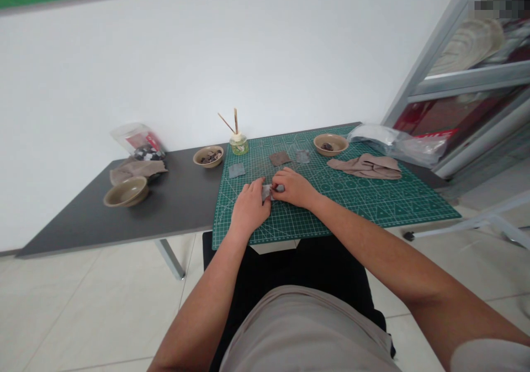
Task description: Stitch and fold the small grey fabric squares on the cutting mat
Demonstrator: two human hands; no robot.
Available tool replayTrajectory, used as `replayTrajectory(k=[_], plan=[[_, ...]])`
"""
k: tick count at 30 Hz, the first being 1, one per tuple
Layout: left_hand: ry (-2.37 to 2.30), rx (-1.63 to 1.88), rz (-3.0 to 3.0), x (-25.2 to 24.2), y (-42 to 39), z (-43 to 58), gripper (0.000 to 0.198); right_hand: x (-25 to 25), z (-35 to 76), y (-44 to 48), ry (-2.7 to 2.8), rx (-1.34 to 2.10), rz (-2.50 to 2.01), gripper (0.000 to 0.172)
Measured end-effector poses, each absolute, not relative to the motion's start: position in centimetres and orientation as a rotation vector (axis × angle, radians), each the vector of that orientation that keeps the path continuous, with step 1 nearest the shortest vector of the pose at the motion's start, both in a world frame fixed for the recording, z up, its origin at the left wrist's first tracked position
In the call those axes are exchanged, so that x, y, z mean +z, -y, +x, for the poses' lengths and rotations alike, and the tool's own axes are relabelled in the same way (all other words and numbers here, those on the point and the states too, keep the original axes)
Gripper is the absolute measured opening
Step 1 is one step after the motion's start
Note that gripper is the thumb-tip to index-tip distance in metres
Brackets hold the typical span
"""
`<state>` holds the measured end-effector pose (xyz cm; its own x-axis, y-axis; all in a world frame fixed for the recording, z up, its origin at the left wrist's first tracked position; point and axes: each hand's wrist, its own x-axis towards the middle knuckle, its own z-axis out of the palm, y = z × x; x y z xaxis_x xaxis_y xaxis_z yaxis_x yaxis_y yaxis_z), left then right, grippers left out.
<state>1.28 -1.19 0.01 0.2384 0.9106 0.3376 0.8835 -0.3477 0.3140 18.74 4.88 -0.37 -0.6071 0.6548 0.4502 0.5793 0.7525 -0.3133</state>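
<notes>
I see green cutting mat (372,201) w/ white grid lines, dark grey table (178,201). Bowls (126,191) tan, fabric piece (266,192) grey, folded cloth (366,166) beige.

At the centre of the frame we see the left hand (249,209) and the right hand (292,188) meeting over a gridded green cutting mat (372,206), both pinching a small grey piece (267,192). Just above them lie a flat grey square (236,170) and a flat brown square (279,158); a small glass bottle with wooden sticks (239,143) stands at the mat's upper left corner.
</notes>
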Motion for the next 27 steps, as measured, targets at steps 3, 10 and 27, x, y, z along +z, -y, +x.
replayTrajectory(k=[3,10,27], plan=[[-1.749,0.728,2.435,0.05,1.19,1.28,0.046,-0.31,18.74,-4.94,2.454,0.231,-0.844,0.017],[-1.761,0.722,2.433,0.07,1.21,1.29,0.045,-0.31,18.69,-4.8,2.414,0.188,-0.925,0.014],[-1.777,0.627,2.538,0.13,0.96,1.09,0.031,-0.03,18.86,-4.25,2.406,0.32,-0.872,0.005]])
